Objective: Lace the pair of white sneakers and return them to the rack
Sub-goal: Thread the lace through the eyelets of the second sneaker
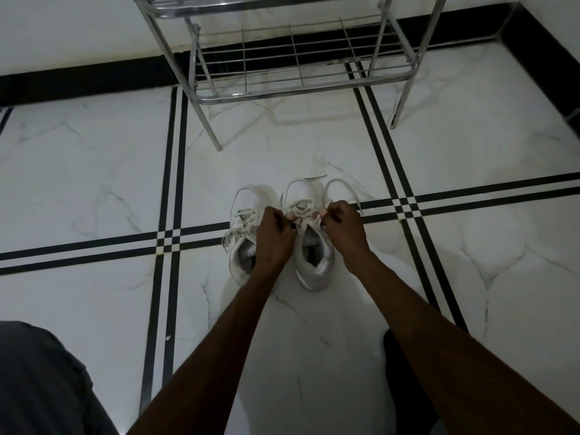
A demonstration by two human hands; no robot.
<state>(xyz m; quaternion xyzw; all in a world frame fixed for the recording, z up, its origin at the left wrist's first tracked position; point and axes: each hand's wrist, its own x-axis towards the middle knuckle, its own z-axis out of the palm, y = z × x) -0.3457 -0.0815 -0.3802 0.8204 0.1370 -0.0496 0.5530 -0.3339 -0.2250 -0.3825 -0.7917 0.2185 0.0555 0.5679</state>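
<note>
Two white sneakers stand side by side on the marble floor, toes pointing away from me. The left sneaker (243, 255) has its laces threaded and lying loose over its side. Over the tongue of the right sneaker (314, 262), my left hand (274, 233) and my right hand (343, 227) each pinch one end of its white lace (337, 185). The lace loops out beyond the toe. A chrome shoe rack (292, 86) stands just beyond the shoes, its lower wire shelf bare.
The floor is white marble tile with black inlay lines (171, 189). A black skirting (78, 80) runs along the white wall behind the rack. My grey-clad knee (37, 381) fills the bottom left corner.
</note>
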